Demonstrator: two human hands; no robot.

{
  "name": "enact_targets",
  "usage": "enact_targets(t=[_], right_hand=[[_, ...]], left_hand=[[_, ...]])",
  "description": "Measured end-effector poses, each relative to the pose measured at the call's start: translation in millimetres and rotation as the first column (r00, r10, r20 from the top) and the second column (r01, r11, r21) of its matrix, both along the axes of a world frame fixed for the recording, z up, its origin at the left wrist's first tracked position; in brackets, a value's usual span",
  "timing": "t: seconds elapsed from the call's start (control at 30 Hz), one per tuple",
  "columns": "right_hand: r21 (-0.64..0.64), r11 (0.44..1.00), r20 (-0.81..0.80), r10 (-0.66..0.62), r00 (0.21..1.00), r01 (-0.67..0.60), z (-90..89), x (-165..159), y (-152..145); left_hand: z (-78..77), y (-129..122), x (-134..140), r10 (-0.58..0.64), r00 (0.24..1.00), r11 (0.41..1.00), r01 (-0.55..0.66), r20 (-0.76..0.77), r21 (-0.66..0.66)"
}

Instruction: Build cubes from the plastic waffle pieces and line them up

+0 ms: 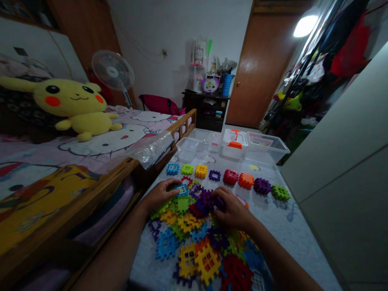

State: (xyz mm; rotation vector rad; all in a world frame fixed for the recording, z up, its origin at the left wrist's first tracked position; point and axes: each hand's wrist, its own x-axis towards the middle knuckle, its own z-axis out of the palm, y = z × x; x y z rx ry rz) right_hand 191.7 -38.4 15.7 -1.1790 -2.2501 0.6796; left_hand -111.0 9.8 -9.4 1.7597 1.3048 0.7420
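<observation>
A loose pile of colourful plastic interlocking blocks spreads over the table before me. My left hand is at the pile's far left edge, thumb and fingers closed on a light blue window block. Over the pile's right side, my right hand curls its fingers round a purple block; more purple pieces lie against it. Nearer to me are yellow window blocks, a blue block and red blocks. Part of the pile is hidden under my right forearm.
Behind the pile runs a row of sorted blocks, from a blue stack to a green stack. Clear plastic bins and an orange-latched box stand at the far end. A wooden bed rail borders the left; a white cabinet, the right.
</observation>
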Motion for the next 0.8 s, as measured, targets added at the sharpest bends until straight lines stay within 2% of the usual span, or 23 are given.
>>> enact_targets(t=[0.17,0.33,0.43,0.53,0.6,0.67,0.73,0.8], right_hand=[[-0.015,0.994,-0.124,-0.108,0.986,0.107,-15.0,13,3],[-0.050,0.977,-0.131,-0.211,0.969,0.206,-28.4,18,9],[-0.019,0.978,-0.119,-0.208,0.971,0.207,-29.7,18,9],[0.000,0.980,-0.111,-0.196,0.974,0.197,-25.7,18,7],[0.018,0.981,-0.117,-0.191,0.975,0.194,-18.8,19,6],[0.045,0.982,-0.113,-0.176,0.978,0.182,-7.6,20,3],[0.074,0.987,-0.068,-0.136,0.988,0.141,6.5,21,-3],[0.075,0.995,0.029,-0.063,0.998,0.061,20.3,23,-16]], left_hand=[[-1.5,2,-2,-0.009,1.000,1.000,0.009,0.003,0.021],[-4.1,3,-1,-0.014,0.999,0.999,0.015,-0.035,0.038],[0.6,3,1,0.032,0.994,0.990,-0.017,-0.104,0.141],[18.2,-8,9,0.089,0.978,0.944,-0.023,-0.188,0.329],[34.4,-24,19,0.072,0.965,0.896,0.048,-0.251,0.442],[47.9,-46,31,0.001,0.946,0.853,0.168,-0.323,0.494],[54.0,-73,44,-0.128,0.906,0.812,0.330,-0.405,0.481],[51.5,-97,55,-0.272,0.831,0.757,0.496,-0.485,0.426]])
